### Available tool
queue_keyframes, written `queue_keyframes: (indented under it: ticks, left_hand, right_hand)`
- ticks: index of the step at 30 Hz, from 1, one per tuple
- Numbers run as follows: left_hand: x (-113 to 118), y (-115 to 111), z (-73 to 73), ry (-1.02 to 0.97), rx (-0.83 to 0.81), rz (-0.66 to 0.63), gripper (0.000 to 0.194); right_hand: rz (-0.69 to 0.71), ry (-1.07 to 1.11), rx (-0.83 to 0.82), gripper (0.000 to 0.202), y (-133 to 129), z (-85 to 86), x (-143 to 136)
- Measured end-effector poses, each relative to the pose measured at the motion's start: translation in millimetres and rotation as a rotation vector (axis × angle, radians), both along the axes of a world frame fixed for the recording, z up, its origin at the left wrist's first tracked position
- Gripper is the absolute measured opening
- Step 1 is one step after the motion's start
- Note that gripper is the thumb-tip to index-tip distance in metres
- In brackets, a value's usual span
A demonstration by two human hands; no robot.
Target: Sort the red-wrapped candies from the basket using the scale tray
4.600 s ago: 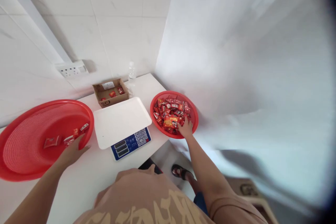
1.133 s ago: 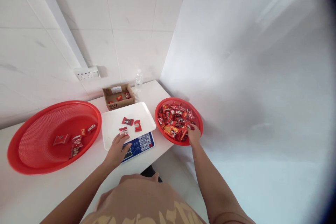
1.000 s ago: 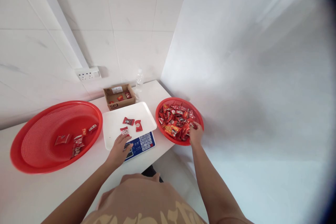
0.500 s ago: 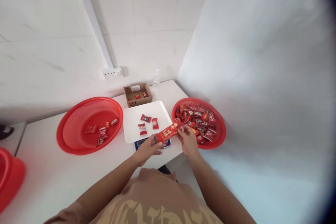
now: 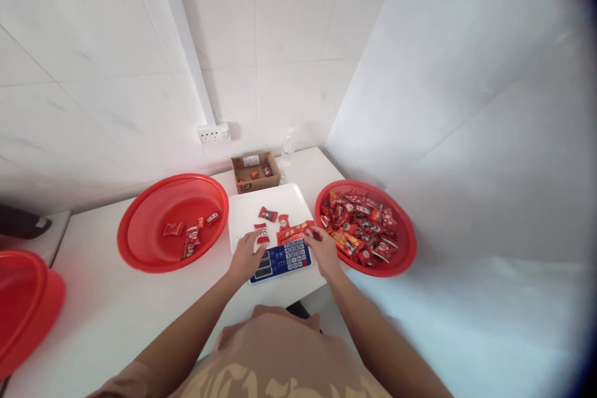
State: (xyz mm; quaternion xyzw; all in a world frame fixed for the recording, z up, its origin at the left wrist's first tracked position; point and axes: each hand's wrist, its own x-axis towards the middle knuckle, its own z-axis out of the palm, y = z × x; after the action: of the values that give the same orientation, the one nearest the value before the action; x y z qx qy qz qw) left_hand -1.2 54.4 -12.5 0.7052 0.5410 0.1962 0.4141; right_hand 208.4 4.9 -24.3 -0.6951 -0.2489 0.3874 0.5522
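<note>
My right hand (image 5: 323, 252) pinches the right end of a long red packet with gold print (image 5: 293, 232), held low over the front right of the white scale pan (image 5: 242, 208). My left hand (image 5: 246, 259) is at the pan's front left, thumb and fingers apart. Its fingertips reach the edge of a red-and-white wrapped candy (image 5: 262, 234). Behind that lies a dark red wrapped candy (image 5: 268, 214). Another red candy (image 5: 283, 222) is partly covered by the packet. The blue scale keypad (image 5: 286, 259) shows between my hands.
A red basket (image 5: 408, 242) heaped with wrapped sweets stands at the right. Another red basket (image 5: 128, 236), left of the scale, holds several packets. Behind the scale are a cardboard box (image 5: 256, 184) and a clear bottle (image 5: 288, 142). A third red basket (image 5: 51, 305) is at far left.
My left hand has let go of the long packet and moved left to the candy. My right hand has lowered the packet onto or just above the pan. The view has shifted slightly.
</note>
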Motion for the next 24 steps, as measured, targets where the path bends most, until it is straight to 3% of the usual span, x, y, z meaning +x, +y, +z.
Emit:
queue_keyframes:
  ticks: [2,4,8,12,14,19,24]
  left_hand:
    - [-1.4,5.2,-7.6,0.146,0.14,-0.143,0.04]
    - [0.4,8.8,-13.3,0.266,0.171,-0.233,0.042]
    - [7.8,11.0,-16.4,0.391,0.209,-0.3,0.048]
    - [12.4,9.8,-15.2,0.454,0.267,-0.36,0.05]
    - [13.7,9.4,-15.2,0.492,0.287,-0.399,0.05]
    - [15.8,11.2,-15.3,0.564,0.275,-0.469,0.048]
    - [17.3,13.6,-16.6,0.53,0.277,-0.478,0.044]
  right_hand:
    - [0.123,-0.22,-0.018,0.027,8.0,2.4,-3.0]
    - [0.263,-0.346,-0.004,0.023,18.1,5.5,-8.4]
    - [0.474,-0.42,0.042,0.02,42.9,7.4,-17.1]
    - [0.541,-0.498,0.046,0.026,57.5,-0.4,-17.5]
    - [0.567,-0.582,0.059,0.027,56.9,-6.0,-16.4]
    - [0.807,-0.858,0.042,0.03,41.9,-18.4,-11.7]
    - [0.761,-0.929,-0.094,0.035,30.1,-21.9,-4.4]
